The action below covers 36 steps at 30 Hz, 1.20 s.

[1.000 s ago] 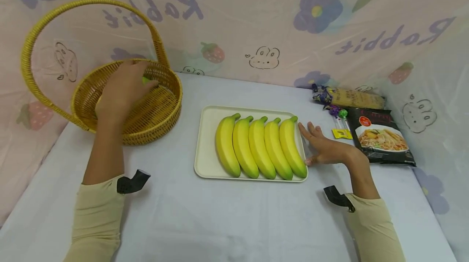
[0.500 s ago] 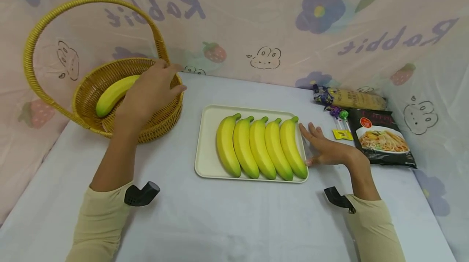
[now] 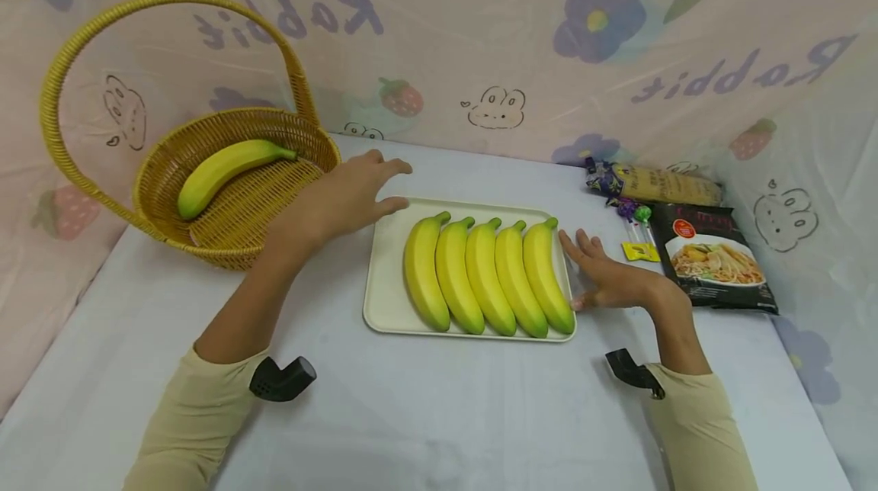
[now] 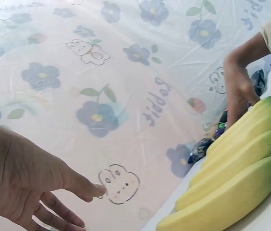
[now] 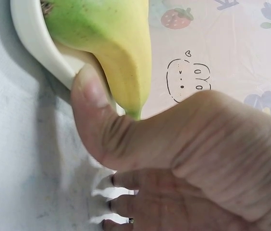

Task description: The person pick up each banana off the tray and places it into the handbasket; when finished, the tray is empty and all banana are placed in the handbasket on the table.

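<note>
In the head view, a wicker basket (image 3: 257, 201) with a tall handle stands at the left, and one banana (image 3: 222, 171) lies inside it. My left hand (image 3: 339, 197) is in the air between the basket and a cream tray (image 3: 384, 277), fingers spread and holding nothing. Several bananas (image 3: 490, 277) lie side by side on the tray, stems away from me. Beside the tray's right edge is my right hand (image 3: 610, 277), fingers extended. The right wrist view shows its thumb (image 5: 92, 96) touching the tray's rim, close to the rightmost banana (image 5: 126, 57).
Past the right hand lie a black noodle packet (image 3: 713, 255), lollipops (image 3: 638, 224) with a yellow label, and a long wrapped package (image 3: 655, 182). A printed curtain (image 3: 439, 41) hangs behind the white tabletop (image 3: 425, 399).
My left hand has come out of the basket and moved right toward the tray, leaving the banana in the basket. The right hand and the tray have stayed in place.
</note>
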### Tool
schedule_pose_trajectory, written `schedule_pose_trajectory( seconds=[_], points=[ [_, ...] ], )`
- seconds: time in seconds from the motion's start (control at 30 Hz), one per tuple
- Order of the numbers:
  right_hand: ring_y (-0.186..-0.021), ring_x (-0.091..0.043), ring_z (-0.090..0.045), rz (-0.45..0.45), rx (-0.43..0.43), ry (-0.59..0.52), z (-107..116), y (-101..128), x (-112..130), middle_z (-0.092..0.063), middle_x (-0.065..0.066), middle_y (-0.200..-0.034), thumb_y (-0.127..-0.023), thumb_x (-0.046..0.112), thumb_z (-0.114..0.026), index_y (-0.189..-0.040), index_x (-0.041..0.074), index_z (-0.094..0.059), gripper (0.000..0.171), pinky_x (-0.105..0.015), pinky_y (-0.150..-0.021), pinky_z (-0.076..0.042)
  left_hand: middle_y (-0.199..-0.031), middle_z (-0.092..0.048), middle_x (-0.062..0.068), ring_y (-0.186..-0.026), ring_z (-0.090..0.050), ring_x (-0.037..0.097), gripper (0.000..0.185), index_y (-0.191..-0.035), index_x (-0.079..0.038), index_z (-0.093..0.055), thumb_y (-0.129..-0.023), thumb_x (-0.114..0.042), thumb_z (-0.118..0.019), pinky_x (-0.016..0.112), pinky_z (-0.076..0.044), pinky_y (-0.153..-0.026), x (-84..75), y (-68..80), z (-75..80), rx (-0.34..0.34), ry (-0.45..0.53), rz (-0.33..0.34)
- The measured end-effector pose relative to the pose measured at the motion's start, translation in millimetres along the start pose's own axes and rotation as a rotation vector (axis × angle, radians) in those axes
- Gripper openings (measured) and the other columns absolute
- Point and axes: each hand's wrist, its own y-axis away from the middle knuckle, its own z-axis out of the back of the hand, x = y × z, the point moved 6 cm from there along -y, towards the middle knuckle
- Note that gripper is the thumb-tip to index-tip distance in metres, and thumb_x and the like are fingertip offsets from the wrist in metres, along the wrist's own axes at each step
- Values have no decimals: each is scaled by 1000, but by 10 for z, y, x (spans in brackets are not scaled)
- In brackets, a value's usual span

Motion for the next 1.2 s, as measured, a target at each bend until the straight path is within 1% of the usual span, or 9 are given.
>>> schedule_pose_trajectory(
  seconds=[0.1, 0.2, 0.33, 0.5, 0.63, 0.83, 1.0, 1.07, 1.2],
  points=[
    [-152, -62, 19, 3, -7, -5, 4, 0, 9, 23, -34, -168, -87, 36, -81, -168, 11, 10, 124, -80, -119, 1, -142, -58, 22, -115, -65, 35, 57, -156, -14, -48, -105, -34, -63, 50, -58, -100, -51, -27, -90, 39, -26, -2],
    [-152, -61, 20, -5, -3, -13, -9, 2, 5, 23, -33, -168, -86, 37, -82, -168, 12, 10, 125, -80, -119, 2, -143, -58, 21, -118, -65, 35, 59, -158, -16, -46, -105, -37, -63, 51, -57, -102, -87, -41, -177, 93, -44, 9],
    [-152, -62, 19, -7, 5, -3, -13, -3, -2, 23, -33, -168, -86, 39, -81, -168, 12, 10, 125, -81, -119, 1, -147, -56, 21, -128, -62, 37, 61, -159, -18, -43, -105, -40, -61, 54, -54, -108, -115, -76, -288, 153, -50, 12],
    [-152, -62, 19, 1, -5, 11, 4, -9, -8, 23, -34, -168, -86, 37, -81, -168, 11, 10, 125, -80, -119, 1, -149, -55, 21, -133, -59, 39, 61, -159, -18, -43, -106, -42, -60, 56, -52, -109, -156, -135, -412, 195, -32, -12],
    [-152, -61, 22, -8, 6, -11, -6, -6, -24, 25, -33, -168, -86, 37, -81, -168, 12, 10, 125, -80, -119, 3, -157, -50, 20, -142, -53, 40, 63, -161, -20, -41, -105, -43, -60, 58, -47, -116, -169, -161, -503, 234, -9, -3],
    [-152, -62, 19, 0, -2, 1, -14, -8, -19, 23, -33, -168, -86, 39, -81, -168, 13, 10, 125, -80, -119, 1, -163, -46, 17, -152, -43, 38, 66, -162, -21, -39, -105, -44, -61, 59, -40, -122, -166, -200, -625, 251, -20, 12],
    [-152, -61, 22, -10, 6, -12, -23, -7, -30, 25, -33, -167, -86, 39, -81, -167, 13, 11, 126, -80, -119, 3, -169, -35, 19, -156, -35, 39, 80, -168, -25, -22, -103, -51, -60, 61, -37, -122, -143, -224, -706, 269, -12, 64],
    [-151, -62, 22, -8, 9, -14, -25, -8, -28, 25, -34, -167, -86, 40, -81, -167, 13, 12, 127, -80, -119, 3, -170, -34, 18, -157, -35, 39, 84, -169, -25, -18, -102, -53, -60, 61, -38, -122, -128, -232, -723, 271, -9, 79],
    [-152, -62, 20, -1, 7, 2, -12, -17, -15, 24, -34, -167, -86, 41, -81, -167, 12, 12, 127, -80, -119, 2, -169, -35, 17, -157, -35, 38, 88, -170, -24, -14, -102, -55, -60, 60, -37, -123, -105, -242, -743, 274, -1, 81]
  ],
)
